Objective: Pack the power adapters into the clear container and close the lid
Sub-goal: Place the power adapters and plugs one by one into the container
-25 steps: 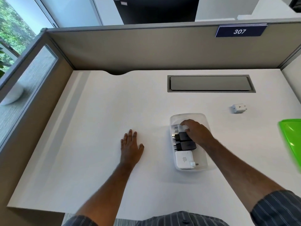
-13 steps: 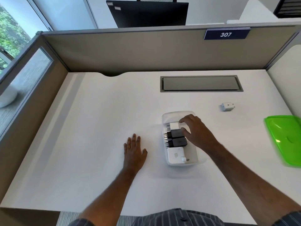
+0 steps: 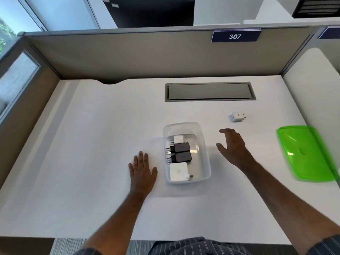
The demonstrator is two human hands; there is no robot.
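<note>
Lifted out of the clear container (image 3: 185, 126) since the moment before, the person's right hand (image 3: 233, 147) now hangs above the white surface (image 3: 92, 144) just right of the container, fingers (image 3: 225, 131) loosely spread and holding nothing. It points toward a small white power adapter (image 3: 237, 116) lying alone beyond and to the right of the container, prongs turned away from it. That looks like the last piece to collect.

Four adapters already sit inside the container along its left wall, lined up from far to near: a small white plug (image 3: 178, 139), two black chargers (image 3: 181, 152) side by side, and a larger white square adapter (image 3: 178, 171) at the near end. Packed tightly to one side, they leave an open strip along the container's right wall, seemingly enough for the loose one.

Left of the container, the left hand (image 3: 142, 171) lies flat on the surface, fingers together, thumb out toward but not touching the plastic, probably braced there for steadiness.

Well to the right of the container, close to the surface's right edge, the green lid (image 3: 305, 153) waits, blurred in the frame. Bare surface runs between the container, the loose adapter and the lid, so nothing blocks the reach. A closed grey cable hatch (image 3: 209, 91) sits beyond the container, near the partition (image 3: 147, 57).
</note>
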